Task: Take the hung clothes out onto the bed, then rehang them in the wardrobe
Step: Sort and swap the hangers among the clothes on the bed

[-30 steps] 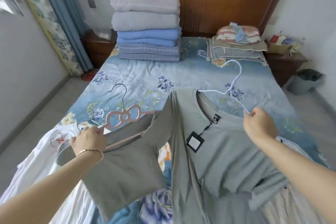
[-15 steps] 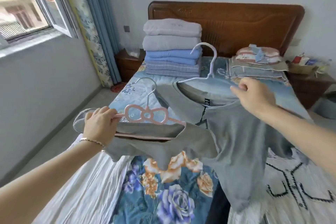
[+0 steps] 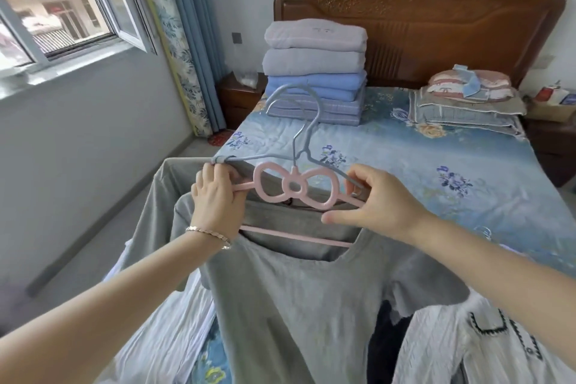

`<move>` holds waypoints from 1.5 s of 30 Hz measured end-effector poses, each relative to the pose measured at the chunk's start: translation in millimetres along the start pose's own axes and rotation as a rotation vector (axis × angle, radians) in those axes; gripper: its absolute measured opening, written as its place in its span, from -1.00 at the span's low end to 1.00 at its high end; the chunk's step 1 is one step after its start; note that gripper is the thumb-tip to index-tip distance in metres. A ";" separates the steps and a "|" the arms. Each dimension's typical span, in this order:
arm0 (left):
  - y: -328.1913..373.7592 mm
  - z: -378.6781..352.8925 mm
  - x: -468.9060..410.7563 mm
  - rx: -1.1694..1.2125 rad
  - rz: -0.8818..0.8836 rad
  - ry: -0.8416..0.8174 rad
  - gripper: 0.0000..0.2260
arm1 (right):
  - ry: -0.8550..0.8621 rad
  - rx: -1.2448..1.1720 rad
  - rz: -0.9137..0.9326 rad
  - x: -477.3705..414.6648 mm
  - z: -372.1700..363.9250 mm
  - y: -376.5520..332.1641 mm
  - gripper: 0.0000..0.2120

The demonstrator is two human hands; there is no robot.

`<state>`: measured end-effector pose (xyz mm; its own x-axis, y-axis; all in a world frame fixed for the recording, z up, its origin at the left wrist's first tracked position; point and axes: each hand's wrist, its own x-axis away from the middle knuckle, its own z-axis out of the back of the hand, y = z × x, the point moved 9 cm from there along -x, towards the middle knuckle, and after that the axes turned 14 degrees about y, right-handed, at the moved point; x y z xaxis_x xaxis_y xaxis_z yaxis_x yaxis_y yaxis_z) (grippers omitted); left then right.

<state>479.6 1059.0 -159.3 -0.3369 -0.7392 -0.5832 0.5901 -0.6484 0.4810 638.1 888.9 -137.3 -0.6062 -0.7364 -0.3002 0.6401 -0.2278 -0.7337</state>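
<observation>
I hold two hangers stacked together in the air above the foot of the bed (image 3: 436, 153). The front one is a pink hanger with a bow shape (image 3: 296, 187) carrying a grey top (image 3: 296, 305). Behind it a blue-grey hanger (image 3: 304, 121) carries a second grey shirt (image 3: 162, 196). My left hand (image 3: 215, 196) grips the left arms of both hangers. My right hand (image 3: 374, 203) pinches their right arms between fingers and thumb. The wardrobe is out of sight.
White garments (image 3: 162, 330) and a white top with black trim (image 3: 486, 346) lie on the bed's near end. A stack of folded blankets (image 3: 314, 72) and pillows (image 3: 467, 103) sit by the wooden headboard (image 3: 420, 25). A window (image 3: 56, 9) and blue curtain (image 3: 187, 40) are left.
Both hands lifted the hangers off the bed and brought them together; the pink hanger now hangs in front of the blue-grey one. My view has risen toward the headboard.
</observation>
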 end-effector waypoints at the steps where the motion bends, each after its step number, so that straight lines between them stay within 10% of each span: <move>1: 0.2 2.4 3.2 0.032 -0.003 0.016 -0.77 | -0.003 0.087 0.043 2.6 -3.9 -0.3 -0.55; 15: -38.3 50.2 15.1 -0.053 -0.336 -0.063 -0.47 | 0.095 0.177 0.231 28.5 -32.0 -31.1 -0.69; 20: -74.7 76.5 14.7 -0.019 -0.179 -0.180 -0.63 | 0.100 0.205 0.227 52.2 -38.7 -71.7 -0.55; 26: -111.4 165.9 39.8 0.057 -0.369 0.036 -0.35 | -0.020 0.123 0.142 102.6 -73.7 -142.4 -0.59; 34: -151.6 270.3 28.9 0.010 -0.401 0.237 -0.52 | -0.124 0.075 0.103 134.7 -110.1 -220.5 -0.65; 45: -177.1 117.3 18.2 -0.005 -0.471 -0.323 -0.66 | 0.008 0.134 -0.073 89.3 -165.1 -92.3 -0.64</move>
<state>282.9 1139.1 -178.3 -0.7714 -0.3889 -0.5037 0.3247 -0.9213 0.2141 447.0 949.3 -197.0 -0.6568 -0.7097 -0.2547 0.6515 -0.3641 -0.6656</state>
